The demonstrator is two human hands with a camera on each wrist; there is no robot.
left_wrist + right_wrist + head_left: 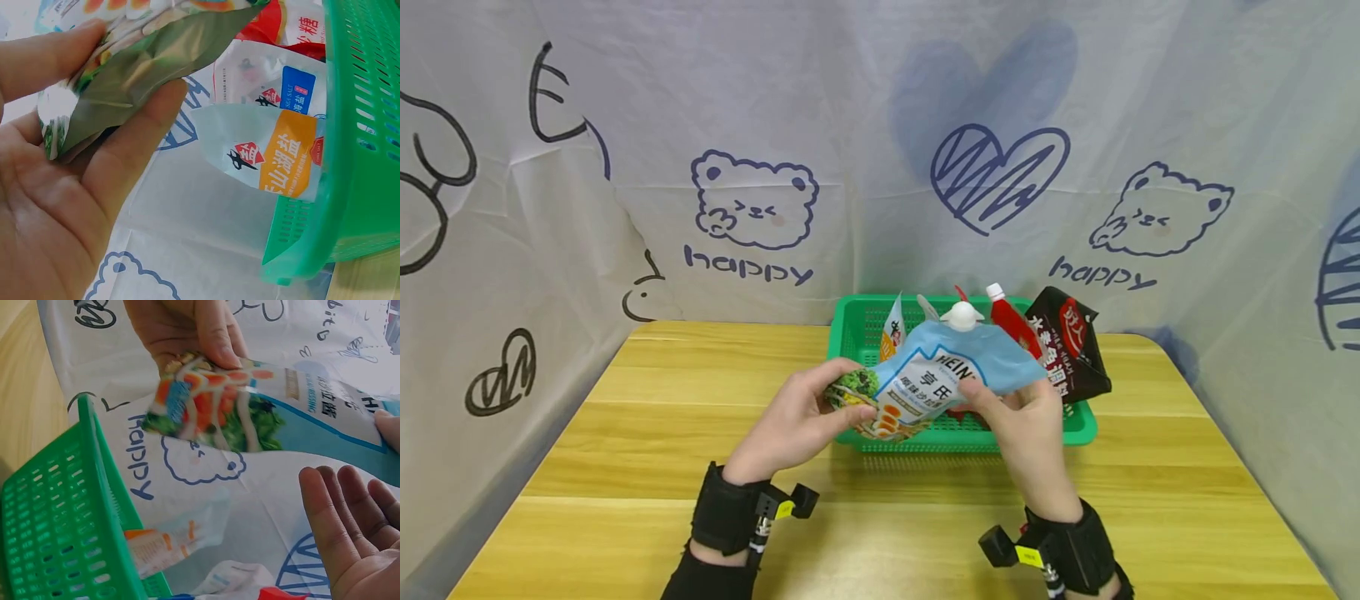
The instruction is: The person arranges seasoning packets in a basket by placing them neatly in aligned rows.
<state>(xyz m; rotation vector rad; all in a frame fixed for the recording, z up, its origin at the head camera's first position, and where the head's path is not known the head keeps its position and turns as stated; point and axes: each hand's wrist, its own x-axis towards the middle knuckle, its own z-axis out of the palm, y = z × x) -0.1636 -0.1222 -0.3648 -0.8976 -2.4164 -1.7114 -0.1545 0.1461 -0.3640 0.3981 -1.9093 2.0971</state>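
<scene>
A light-blue Heinz salad dressing pouch (925,379) with a white spout cap (962,315) is held tilted over the green basket (1079,429). My left hand (797,421) grips its bottom end, thumb on the printed front and fingers behind. In the left wrist view the pouch's olive-coloured base (156,75) faces the camera. At the spout end, my right hand (1026,433) has its thumb on the front and its fingers behind. The right wrist view shows those fingers (331,519) partly spread below the pouch (262,415).
Inside the basket stand an orange-labelled salt bag (284,153), a blue-labelled sea salt bag (275,78), a red bottle with a white cap (1015,321) and a black seasoning packet (1071,346). The basket sits on a wooden table (700,375) against a white drawn-on cloth (880,167).
</scene>
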